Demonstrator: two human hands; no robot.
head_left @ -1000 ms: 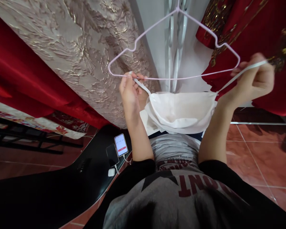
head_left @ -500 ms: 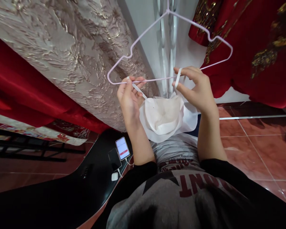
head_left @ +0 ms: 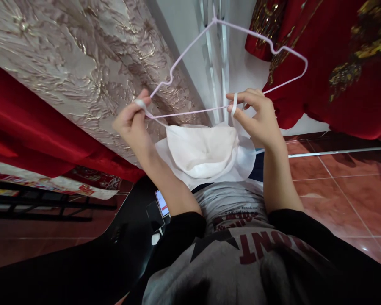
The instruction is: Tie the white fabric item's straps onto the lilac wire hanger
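Note:
A pale pink clothes hanger (head_left: 206, 111) hangs in front of me, its bottom bar running between my two hands. Below the bar dangles a white garment (head_left: 203, 152) with thin straps, its kind unclear. At the hanger's left corner, my left hand (head_left: 135, 116) grips one strap (head_left: 141, 103), pulled over the fingers and stretched outward; this hand is slightly blurred. My right hand (head_left: 257, 112) holds the other strap (head_left: 234, 103) as a loop around index finger and thumb, by the right part of the bar. The hanger's hook is out of view.
A shiny beige embossed cloth (head_left: 92, 76) hangs at left, and red cloth with gold decoration (head_left: 317, 63) at right. White metal poles (head_left: 224, 72) stand behind the hanger. On the black bench (head_left: 82, 258) lie a lit phone (head_left: 161, 203), a dark phone (head_left: 154, 214) and a small white case (head_left: 155, 239).
My left hand has moved left to the hanger's corner, stretching its strap outward and widening the garment. The right hand keeps its strap loop almost in place.

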